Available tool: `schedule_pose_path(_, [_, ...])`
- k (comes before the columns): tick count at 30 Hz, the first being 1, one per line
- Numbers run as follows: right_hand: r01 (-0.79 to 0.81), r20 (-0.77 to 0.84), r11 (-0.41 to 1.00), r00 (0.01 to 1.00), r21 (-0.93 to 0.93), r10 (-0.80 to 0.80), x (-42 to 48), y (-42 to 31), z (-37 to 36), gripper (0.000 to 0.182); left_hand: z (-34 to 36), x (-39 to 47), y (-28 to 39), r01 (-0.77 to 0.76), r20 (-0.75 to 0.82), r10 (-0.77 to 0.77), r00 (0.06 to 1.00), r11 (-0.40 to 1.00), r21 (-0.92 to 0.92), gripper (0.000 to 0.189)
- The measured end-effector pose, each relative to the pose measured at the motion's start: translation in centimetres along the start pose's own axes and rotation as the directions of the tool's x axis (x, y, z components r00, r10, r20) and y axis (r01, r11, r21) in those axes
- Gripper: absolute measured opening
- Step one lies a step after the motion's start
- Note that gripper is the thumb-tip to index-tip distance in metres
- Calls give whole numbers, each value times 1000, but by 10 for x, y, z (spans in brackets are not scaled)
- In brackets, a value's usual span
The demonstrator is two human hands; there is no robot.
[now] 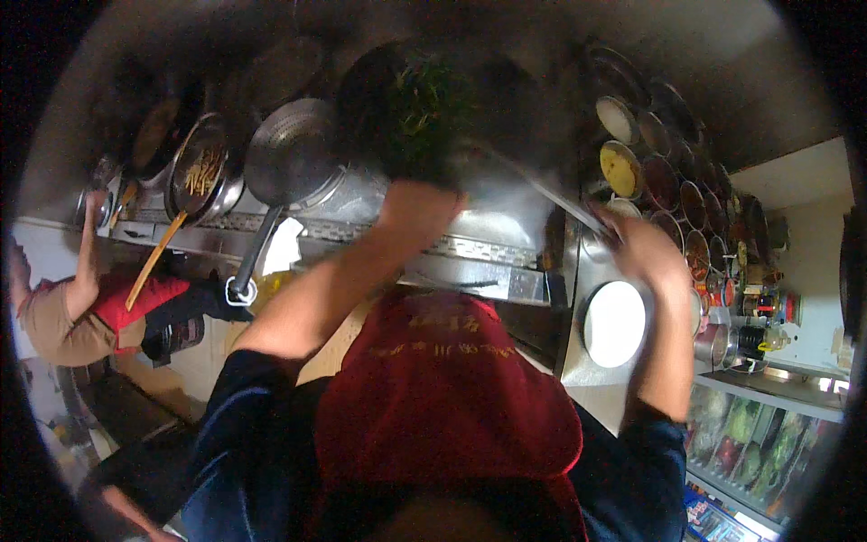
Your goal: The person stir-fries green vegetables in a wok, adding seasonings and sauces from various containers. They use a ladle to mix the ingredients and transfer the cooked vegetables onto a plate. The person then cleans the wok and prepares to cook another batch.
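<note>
A dark wok (362, 101) sits on the range in front of me, dim under haze. Leafy greens (430, 95) lie inside it. My left hand (421, 209) is closed at the wok's near edge; the exact part it grips is hidden. In my right hand (643, 247) is the handle of a long metal cooking utensil (565, 198), slanting left into the wok. Its working end is lost in blur and shadow, so ladle or spatula cannot be told. A white oval plate (614, 324) rests on the metal counter, left of my right forearm.
Left of the wok lie a perforated metal strainer (291, 152) and a wooden-handled skimmer (196, 176) holding fried strips. A white cloth (283, 245) hangs by the range edge. Several seasoning bowls (620, 169) line the right side. Another person (81, 305) stands at far left.
</note>
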State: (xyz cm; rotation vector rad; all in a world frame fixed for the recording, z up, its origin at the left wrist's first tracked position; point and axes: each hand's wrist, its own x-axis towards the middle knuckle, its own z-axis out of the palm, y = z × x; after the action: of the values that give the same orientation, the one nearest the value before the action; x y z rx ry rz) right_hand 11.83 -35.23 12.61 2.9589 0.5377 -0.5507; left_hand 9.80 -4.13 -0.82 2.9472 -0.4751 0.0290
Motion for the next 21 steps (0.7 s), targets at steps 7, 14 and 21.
schedule_pose_path(7, [-53,-61,982,996,179,64,-1,-22,30,57,21,-42,11,-171,-557,257,789,964,203,30])
schedule_pose_path(14, [24,-123,997,992,-68,-33,79,32,67,45,5,17,5,74,6,-75,997,997,21,47])
schedule_pose_path(21, [-65,-115,955,988,290,102,16,3,94,58,18,-38,12,-201,-589,240,772,971,133,31])
